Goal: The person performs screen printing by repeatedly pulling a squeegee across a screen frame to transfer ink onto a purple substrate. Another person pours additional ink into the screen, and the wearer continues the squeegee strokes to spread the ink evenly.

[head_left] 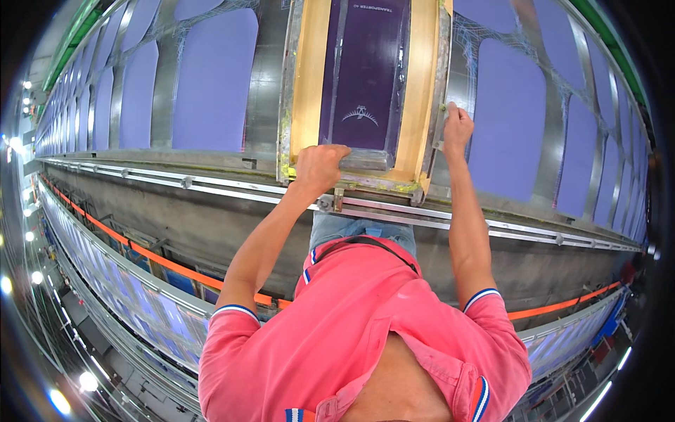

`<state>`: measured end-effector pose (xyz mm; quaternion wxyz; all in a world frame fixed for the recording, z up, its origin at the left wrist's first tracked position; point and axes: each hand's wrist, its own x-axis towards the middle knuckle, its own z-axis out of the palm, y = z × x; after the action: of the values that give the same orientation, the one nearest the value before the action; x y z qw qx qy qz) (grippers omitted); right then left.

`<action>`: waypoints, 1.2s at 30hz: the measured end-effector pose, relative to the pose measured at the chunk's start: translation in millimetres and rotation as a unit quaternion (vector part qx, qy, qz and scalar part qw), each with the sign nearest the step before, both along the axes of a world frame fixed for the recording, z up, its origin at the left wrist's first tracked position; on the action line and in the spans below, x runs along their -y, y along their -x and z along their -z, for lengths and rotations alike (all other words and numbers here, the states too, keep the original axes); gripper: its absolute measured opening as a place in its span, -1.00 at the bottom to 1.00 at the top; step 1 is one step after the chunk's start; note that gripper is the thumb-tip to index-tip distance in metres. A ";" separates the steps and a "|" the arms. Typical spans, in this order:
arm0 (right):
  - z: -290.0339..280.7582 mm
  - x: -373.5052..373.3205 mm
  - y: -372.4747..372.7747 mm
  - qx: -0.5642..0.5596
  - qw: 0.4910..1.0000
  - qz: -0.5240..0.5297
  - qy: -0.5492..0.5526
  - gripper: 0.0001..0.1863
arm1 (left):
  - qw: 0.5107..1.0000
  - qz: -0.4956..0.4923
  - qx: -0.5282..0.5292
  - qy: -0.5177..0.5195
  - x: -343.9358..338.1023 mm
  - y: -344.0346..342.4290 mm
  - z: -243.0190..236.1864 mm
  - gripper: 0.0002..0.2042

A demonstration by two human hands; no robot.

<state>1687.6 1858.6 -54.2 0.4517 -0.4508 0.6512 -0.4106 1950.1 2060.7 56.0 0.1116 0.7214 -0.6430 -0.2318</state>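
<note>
A screen printing frame (299,91) lies across the long table in front of me. Its mesh is dark purple (362,77) in the middle, with a small pale emblem, and yellow bands run down both sides. Clear tape borders the purple area. My left hand (318,167) is closed over the frame's near left corner, its thumb side toward the taped edge. Higher up on the other side, my right hand (458,128) grips the frame's right edge with bent fingers. Ink or residue stains the frame's rim.
Flat lavender fabric pieces (214,81) lie on the table left of the frame, and more fabric pieces (510,119) lie to its right. A metal rail (239,193) runs along the near table edge, close to my waist. Behind me are an orange strip (176,271) and another table with similar pieces.
</note>
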 end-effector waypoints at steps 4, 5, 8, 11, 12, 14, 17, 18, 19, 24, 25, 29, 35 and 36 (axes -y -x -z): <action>6.7 0.4 -4.1 -0.060 0.998 -0.004 0.011 -0.57 | 0.999 0.011 -0.029 0.011 -20.7 -7.3 11.9 -0.65; 5.7 -0.2 -7.0 -0.056 0.998 -0.004 -0.001 -0.58 | 0.999 0.018 -0.031 0.030 -27.1 -5.4 17.8 -0.65; 6.2 4.1 -10.1 -0.065 0.998 -0.001 -0.016 -0.58 | 0.998 0.056 -0.015 0.021 -44.6 1.0 38.3 -0.66; 5.1 8.0 -16.8 -0.132 0.991 -0.014 -0.017 -0.59 | 0.984 0.058 0.018 0.165 -48.8 5.3 52.7 -0.67; 0.5 7.4 -16.1 -0.160 0.986 -0.020 -0.033 -0.60 | 0.981 0.063 0.023 0.181 -42.5 4.1 57.3 -0.68; -3.7 4.1 -17.4 -0.238 0.971 -0.025 0.005 -0.60 | 0.973 0.070 0.029 0.217 -9.6 -1.1 56.0 -0.69; 4.8 9.4 -18.7 -0.330 0.936 -0.028 0.123 -0.55 | 0.967 0.049 0.042 0.247 68.5 -22.2 77.7 -0.70; -6.2 16.1 -25.7 -0.324 0.935 -0.041 0.136 -0.53 | 0.979 0.032 0.052 0.197 98.9 -31.7 79.0 -0.65; -17.3 25.3 -35.6 -0.321 0.934 -0.052 0.146 -0.50 | 0.988 0.018 0.060 0.144 132.4 -43.2 76.4 -0.60; -61.0 116.1 -104.0 -0.279 0.900 -0.176 0.284 -0.54 | 0.984 0.029 0.105 0.140 296.0 -85.9 72.5 -0.70; -60.5 142.8 -118.1 -0.290 0.879 -0.211 0.316 -0.55 | 0.984 0.038 0.139 0.108 325.6 -90.8 64.6 -0.71; -77.3 243.7 -175.7 -0.340 0.800 -0.321 0.375 -0.71 | 0.976 0.069 0.189 0.081 416.2 -122.7 45.5 -0.66; -101.2 309.9 -229.2 -0.446 0.694 -0.527 0.203 -0.72 | 0.983 0.084 0.159 0.041 461.3 -148.0 44.1 -0.82; -81.5 312.5 -224.5 -0.463 0.698 -0.503 0.213 -0.74 | 0.980 0.088 0.160 0.080 460.3 -141.1 48.2 -0.82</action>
<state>1912.0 1546.2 27.3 0.1241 -0.9287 0.3494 0.0103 2091.2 1600.4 7.8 0.0442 0.6781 -0.7302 -0.0704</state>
